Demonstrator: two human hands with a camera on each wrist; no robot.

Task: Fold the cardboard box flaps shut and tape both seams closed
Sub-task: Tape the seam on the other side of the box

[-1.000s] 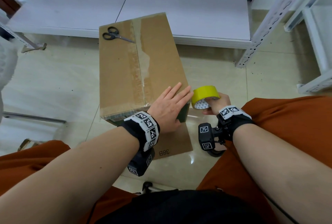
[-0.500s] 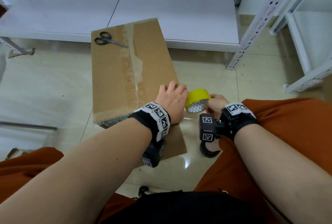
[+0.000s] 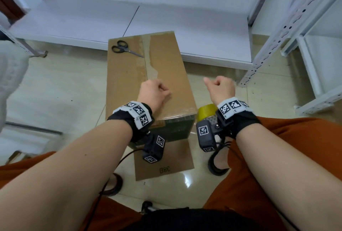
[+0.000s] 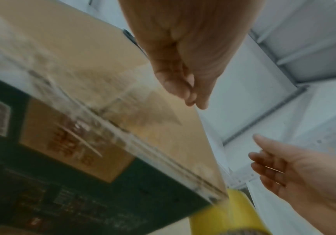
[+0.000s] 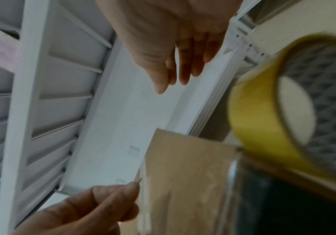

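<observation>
The cardboard box [image 3: 127,82] stands on the floor with its top flaps folded flat and clear tape along the middle seam. My left hand [image 3: 162,90] hovers over the near part of the top. Its fingers are curled against the thumb [image 4: 191,95], and I see nothing between them. My right hand [image 3: 218,84] is in the air to the right of the box, fingers relaxed [image 5: 175,79] and empty. The yellow tape roll [image 3: 206,113] sits at the box's near right corner [image 5: 237,151], under my right wrist, and no hand holds it.
Black-handled scissors [image 3: 121,48] lie on the far left of the box top. A loose cardboard piece [image 3: 166,162] lies on the floor before the box. White shelf boards [image 3: 185,26] run behind, and a metal rack upright [image 3: 277,32] stands to the right.
My right hand has let go of the tape roll and lifted forward. My left hand left the box's near right corner, moved over the top and curled.
</observation>
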